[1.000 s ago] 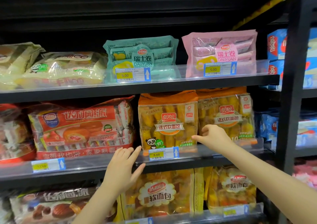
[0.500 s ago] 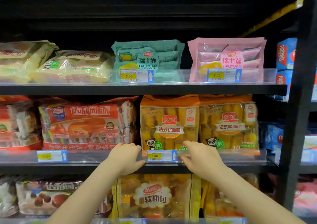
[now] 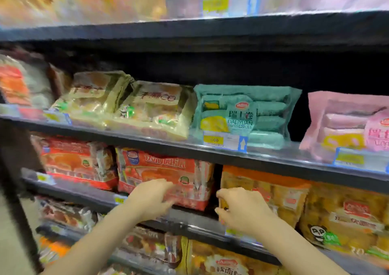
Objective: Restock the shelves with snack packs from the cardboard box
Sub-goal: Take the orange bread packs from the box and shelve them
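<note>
Teal snack pack (image 3: 246, 114) — "DALIYUAN"; other print blurred.

your left hand (image 3: 152, 199) raised forward, forearm bare, fingers curled downward and blurred, your right hand (image 3: 242, 208) just beside it at about the same height, thumb and fingers bent inward, grip unclear from blur

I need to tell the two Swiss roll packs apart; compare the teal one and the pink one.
The teal pack shows whole; the pink pack is cut off by the right edge of the view. The teal pack shows a yellow roll picture and readable Daliyuan lettering; the pink pack's label is only partly visible. Both stand upright on one shelf, apart, each behind a yellow price tag.
</note>
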Motion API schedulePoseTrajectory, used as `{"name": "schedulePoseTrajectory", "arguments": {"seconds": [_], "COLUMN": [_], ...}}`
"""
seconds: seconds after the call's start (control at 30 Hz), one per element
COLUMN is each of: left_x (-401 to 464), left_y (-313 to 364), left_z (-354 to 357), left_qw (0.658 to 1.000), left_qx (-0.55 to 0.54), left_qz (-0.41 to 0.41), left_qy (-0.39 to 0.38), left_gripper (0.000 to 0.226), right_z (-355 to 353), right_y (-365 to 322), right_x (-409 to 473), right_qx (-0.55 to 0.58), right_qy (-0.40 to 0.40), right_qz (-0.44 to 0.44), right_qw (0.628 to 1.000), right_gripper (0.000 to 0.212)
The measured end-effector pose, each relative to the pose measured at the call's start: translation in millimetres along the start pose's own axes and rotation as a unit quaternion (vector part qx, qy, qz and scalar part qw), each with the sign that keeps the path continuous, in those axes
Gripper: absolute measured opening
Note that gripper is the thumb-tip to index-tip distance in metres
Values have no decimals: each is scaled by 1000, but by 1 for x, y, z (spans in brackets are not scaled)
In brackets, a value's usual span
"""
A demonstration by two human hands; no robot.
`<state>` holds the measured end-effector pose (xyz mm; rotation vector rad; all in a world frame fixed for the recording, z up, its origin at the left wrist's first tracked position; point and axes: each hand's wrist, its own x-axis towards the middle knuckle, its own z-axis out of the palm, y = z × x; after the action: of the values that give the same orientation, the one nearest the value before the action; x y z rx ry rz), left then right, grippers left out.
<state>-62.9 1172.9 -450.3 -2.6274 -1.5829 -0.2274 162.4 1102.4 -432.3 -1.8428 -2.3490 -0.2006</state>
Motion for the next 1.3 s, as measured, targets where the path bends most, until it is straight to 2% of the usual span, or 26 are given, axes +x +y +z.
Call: {"name": "schedulePoseTrajectory", "arguments": {"seconds": [0.1,0.27,0.33,0.47,0.67,0.8,0.93,1.23,1.3], "left_x": [-15,-29,-38,-65,-124,-184,-255,-431,-473], "left_y": [-25,-44,-49,-59,-82,-98,-114,-124,-122], "left_z": [-66,-178,-218,-294,-383,-409,-415,-435,-440], "left_qw": [999,999,999,998,991,980,958,870,846], "left_qx": [30,40,35,24,26,57,102,150,152], "left_qz": [-17,-24,-36,-55,-118,-168,-254,-469,-510], "left_qy": [-6,-9,-11,-6,56,92,85,37,35], "left_gripper": [54,41,37,36,39,32,33,34,35], "right_z": [-49,-154,-196,-267,-345,-365,-365,-357,-357], "right_y": [-16,-40,-55,-83,-135,-181,-235,-390,-428], "right_x": [6,14,21,41,63,67,69,63,49], "right_qx": [25,22,22,37,33,72,167,176,209], "right_qy": [-11,-48,-59,-29,15,88,156,108,92], "right_qz": [-1,-31,-43,-52,-77,-110,-171,-371,-397], "right_qw": [1000,998,997,998,996,987,958,905,889], "right_gripper": [31,16,19,33,28,29,32,28,26]}}
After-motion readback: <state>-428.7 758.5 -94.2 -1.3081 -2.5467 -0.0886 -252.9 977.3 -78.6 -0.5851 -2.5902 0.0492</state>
